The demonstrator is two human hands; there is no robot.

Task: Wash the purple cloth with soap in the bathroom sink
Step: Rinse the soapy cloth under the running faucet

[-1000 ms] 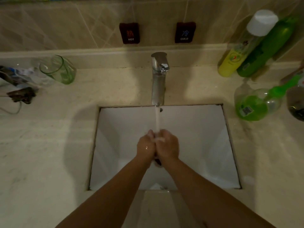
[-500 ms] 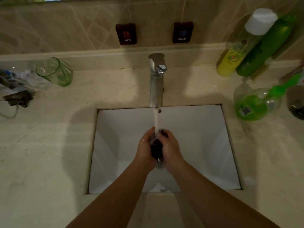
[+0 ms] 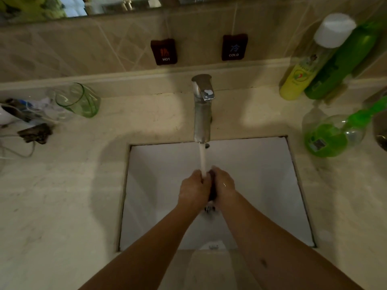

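Over the white square sink (image 3: 261, 185), my left hand (image 3: 193, 190) and my right hand (image 3: 224, 185) press together around a dark, bunched purple cloth (image 3: 212, 191). Only a narrow strip of the cloth shows between my palms. Both hands grip it with curled fingers. Water runs from the chrome faucet (image 3: 202, 109) straight down onto the cloth and my fingers. The drain (image 3: 209, 209) shows just below my hands.
Two bottles, yellow (image 3: 303, 76) and green (image 3: 343, 65), lean on the wall at the right. A clear bottle of green liquid (image 3: 328, 135) lies on the counter. A green glass (image 3: 79, 101) and a pile of small items (image 3: 27, 120) sit at the left.
My hands have closed tighter around the cloth under the stream, so less of the dark cloth shows than half a second ago. The water keeps running.
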